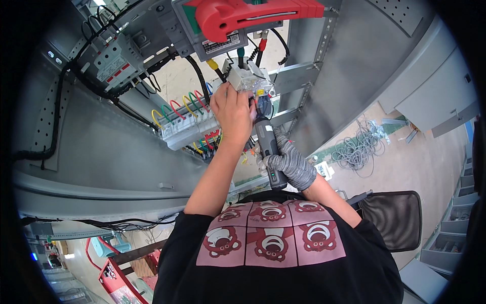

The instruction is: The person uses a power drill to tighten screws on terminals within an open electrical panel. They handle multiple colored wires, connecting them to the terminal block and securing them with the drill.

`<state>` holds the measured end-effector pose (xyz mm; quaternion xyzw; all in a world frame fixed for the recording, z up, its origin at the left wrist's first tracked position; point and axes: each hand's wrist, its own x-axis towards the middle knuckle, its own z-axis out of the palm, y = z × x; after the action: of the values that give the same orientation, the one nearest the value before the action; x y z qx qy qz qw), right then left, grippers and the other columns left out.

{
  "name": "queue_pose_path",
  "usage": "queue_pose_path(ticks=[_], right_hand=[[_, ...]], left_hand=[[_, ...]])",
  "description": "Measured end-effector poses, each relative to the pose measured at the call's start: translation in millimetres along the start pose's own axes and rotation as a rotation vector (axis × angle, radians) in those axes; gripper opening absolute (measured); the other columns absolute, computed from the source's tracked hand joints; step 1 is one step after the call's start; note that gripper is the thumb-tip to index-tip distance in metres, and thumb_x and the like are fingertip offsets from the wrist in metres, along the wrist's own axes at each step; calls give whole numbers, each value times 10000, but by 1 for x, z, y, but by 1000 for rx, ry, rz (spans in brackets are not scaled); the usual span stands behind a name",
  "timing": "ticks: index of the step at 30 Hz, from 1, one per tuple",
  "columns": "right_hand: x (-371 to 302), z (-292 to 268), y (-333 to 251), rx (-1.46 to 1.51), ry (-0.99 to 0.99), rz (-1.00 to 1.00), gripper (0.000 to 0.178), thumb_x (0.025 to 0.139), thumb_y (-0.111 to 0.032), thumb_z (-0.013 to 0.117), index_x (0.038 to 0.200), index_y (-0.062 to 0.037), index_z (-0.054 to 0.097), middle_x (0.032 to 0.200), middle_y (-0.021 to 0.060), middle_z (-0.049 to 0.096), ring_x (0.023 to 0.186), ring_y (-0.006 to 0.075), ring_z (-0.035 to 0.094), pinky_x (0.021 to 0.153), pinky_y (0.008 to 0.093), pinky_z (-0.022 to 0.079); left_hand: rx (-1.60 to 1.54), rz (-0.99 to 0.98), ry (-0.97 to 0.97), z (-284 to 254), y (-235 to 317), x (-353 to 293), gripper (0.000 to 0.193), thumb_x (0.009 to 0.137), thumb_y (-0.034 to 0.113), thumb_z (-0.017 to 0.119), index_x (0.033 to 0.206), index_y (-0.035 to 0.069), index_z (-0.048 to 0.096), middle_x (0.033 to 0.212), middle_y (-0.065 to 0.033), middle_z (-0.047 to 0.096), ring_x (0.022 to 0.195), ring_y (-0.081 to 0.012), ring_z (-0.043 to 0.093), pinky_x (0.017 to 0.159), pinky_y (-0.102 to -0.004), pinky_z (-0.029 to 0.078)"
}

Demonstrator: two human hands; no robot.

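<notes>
A white label (pixel 221 43) with a square code (pixel 234 38) is now seen on the grey switch body (pixel 217 53), a yellow sticker (pixel 260 92) is spotted on the pale component (pixel 244 78), their print too small to be read.

electric screwdriver (pixel 266 138) | dark grey, slanted | tip near white boxy module (pixel 244 79)

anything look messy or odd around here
The grey cable on the floor at right looks untidy, lying in a loose tangle rather than a neat coil. Also a bit odd: the right hand, holding the dark screwdriver, is gloved while the left hand is bare.
</notes>
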<state>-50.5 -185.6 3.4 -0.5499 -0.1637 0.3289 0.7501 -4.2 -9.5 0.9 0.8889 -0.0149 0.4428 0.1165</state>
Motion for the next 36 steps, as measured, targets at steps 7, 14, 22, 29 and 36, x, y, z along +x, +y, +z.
queue_pose_path(ticks=[7, 14, 22, 29, 36], right_hand=[[-3, 7, -6, 146, 20, 77, 687, 805, -81, 664, 1419, -73, 355, 1017, 50, 599, 790, 127, 607, 666, 263, 535], [0, 9, 3, 99, 70, 139, 652, 839, -148, 693, 1410, -56, 392, 1034, 46, 592, 761, 114, 587, 645, 255, 525], [11, 22, 4, -173, 171, -68, 789, 864, -141, 639, 1520, -84, 204, 1159, 79, 536, 868, 115, 553, 718, 251, 503], [39, 25, 0, -295, 87, -280, 737, 890, -39, 567, 1529, -78, 202, 1361, 138, 462, 1207, 179, 469, 1035, 272, 370], [26, 12, 16, -465, 150, -333, 619, 947, -97, 514, 1502, -23, 251, 1430, 206, 431, 1312, 270, 445, 1090, 315, 321]], left_hand=[[-1, -1, -14, -2, -1, 0, 399, 550, 61, 807, 906, 109, 635, 1120, -99, 576, 1147, -327, 480, 954, -477, 302], [-12, -19, 40, -1, -1, -11, 367, 588, 109, 821, 901, 112, 629, 1155, -98, 579, 1174, -333, 473, 963, -468, 297], [40, -20, 159, -15, 7, -22, 267, 645, 109, 757, 857, 97, 595, 1082, -47, 584, 1046, -287, 520, 888, -439, 348], [-178, 16, 61, -23, -2, -18, 263, 643, 33, 718, 836, 75, 545, 868, -72, 585, 722, -285, 575, 623, -393, 443], [-295, 1, -23, -31, 17, -35, 232, 683, -34, 694, 846, 44, 548, 886, -82, 603, 743, -292, 614, 634, -385, 488]])
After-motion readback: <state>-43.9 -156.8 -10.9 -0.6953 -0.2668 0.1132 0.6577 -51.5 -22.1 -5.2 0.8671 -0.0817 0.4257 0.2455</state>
